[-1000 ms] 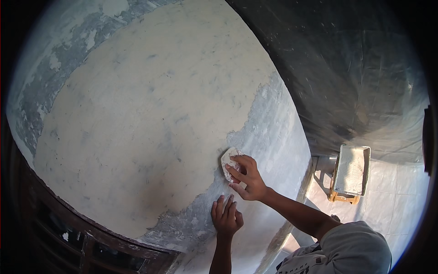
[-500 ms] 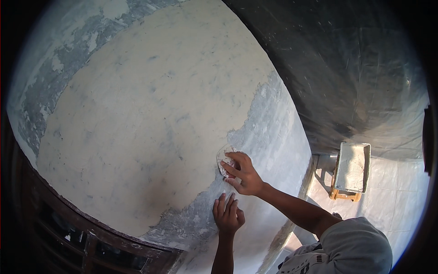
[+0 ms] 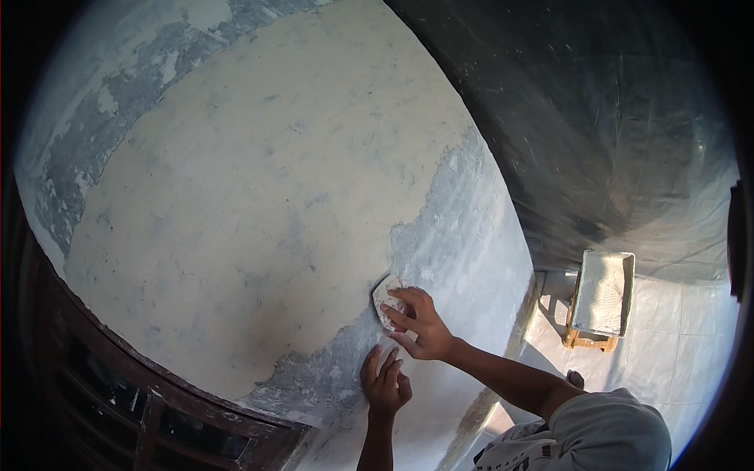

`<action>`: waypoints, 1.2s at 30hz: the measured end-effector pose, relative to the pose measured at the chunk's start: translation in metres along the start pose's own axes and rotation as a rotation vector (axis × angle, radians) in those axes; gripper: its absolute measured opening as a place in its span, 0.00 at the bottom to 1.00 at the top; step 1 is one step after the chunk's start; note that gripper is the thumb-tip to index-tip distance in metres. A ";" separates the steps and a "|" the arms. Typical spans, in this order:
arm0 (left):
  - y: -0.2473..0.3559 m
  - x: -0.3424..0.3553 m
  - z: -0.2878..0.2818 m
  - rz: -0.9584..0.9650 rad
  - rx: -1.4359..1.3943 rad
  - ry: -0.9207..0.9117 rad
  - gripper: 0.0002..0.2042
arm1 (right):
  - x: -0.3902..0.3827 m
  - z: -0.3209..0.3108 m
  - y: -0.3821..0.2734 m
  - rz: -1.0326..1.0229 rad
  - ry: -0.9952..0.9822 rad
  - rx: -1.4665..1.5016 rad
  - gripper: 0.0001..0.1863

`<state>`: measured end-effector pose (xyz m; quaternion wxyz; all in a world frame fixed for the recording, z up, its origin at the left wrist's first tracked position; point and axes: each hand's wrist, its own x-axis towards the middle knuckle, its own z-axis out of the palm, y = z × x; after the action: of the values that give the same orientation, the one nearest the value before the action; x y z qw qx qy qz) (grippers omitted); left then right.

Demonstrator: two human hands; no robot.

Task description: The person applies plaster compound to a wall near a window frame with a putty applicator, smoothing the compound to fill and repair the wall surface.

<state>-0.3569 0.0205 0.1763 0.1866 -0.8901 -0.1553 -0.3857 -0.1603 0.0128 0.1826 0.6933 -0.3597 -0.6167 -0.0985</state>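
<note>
My right hand [image 3: 426, 328] is closed on a putty spreader [image 3: 383, 297], a rounded flat blade smeared with white filler. The spreader meets the wall at the lower right border of a large cream filler patch [image 3: 236, 180]. Just below and left of it, my left hand [image 3: 385, 385] is at the grey, uncoated wall [image 3: 322, 385], with fingers apart and partly bent. Nothing shows in the left hand. Whether its fingertips touch the wall, I cannot tell.
A paint tray [image 3: 603, 294] with whitish material sits on a small wooden stool [image 3: 591, 341] at the right, on pale floor tiles [image 3: 660, 345]. Dark plastic sheeting [image 3: 581, 133] hangs at the upper right. A dark wooden window frame [image 3: 149, 416] borders the wall at lower left.
My right hand and the spreader have moved down along the filler's edge. The left hand has shifted slightly down and left. The spreader's blade now shows more steeply tilted.
</note>
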 end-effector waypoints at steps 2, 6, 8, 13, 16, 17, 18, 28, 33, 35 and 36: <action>-0.001 -0.007 -0.005 -0.006 0.005 -0.018 0.08 | 0.031 0.000 0.000 0.030 0.061 -0.010 0.31; -0.001 -0.014 -0.014 -0.015 0.004 -0.047 0.08 | 0.018 0.011 -0.003 0.070 0.064 -0.069 0.32; -0.004 -0.018 -0.015 -0.028 0.008 -0.039 0.08 | -0.011 0.014 -0.016 0.022 -0.025 -0.019 0.33; -0.004 -0.020 -0.012 -0.013 0.050 -0.051 0.09 | 0.023 0.003 -0.011 -0.009 0.085 -0.069 0.33; -0.001 -0.017 -0.013 -0.025 0.046 -0.058 0.09 | 0.014 0.010 -0.003 -0.009 0.022 -0.075 0.32; -0.003 -0.018 -0.014 -0.025 0.052 -0.057 0.09 | 0.001 0.010 -0.004 -0.020 -0.029 -0.092 0.31; -0.004 -0.021 -0.016 -0.039 0.040 -0.059 0.08 | -0.009 0.012 -0.007 -0.024 -0.028 -0.088 0.31; 0.022 -0.022 -0.011 -0.160 0.014 -0.051 0.10 | -0.016 0.010 -0.007 -0.015 -0.146 -0.039 0.33; 0.056 -0.037 0.018 -0.262 -0.035 -0.094 0.10 | -0.075 -0.034 -0.003 0.102 -0.273 -0.006 0.32; 0.075 -0.031 0.039 -0.286 -0.085 -0.137 0.10 | -0.080 -0.065 0.004 0.265 -0.272 -0.041 0.34; 0.081 -0.026 0.052 -0.296 -0.098 -0.147 0.10 | -0.086 -0.076 0.013 0.310 -0.252 -0.028 0.35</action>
<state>-0.3073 -0.0312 0.1071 0.0725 -0.8914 -0.2790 -0.3498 -0.1120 -0.0516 0.0993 0.6124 -0.4695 -0.6343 0.0465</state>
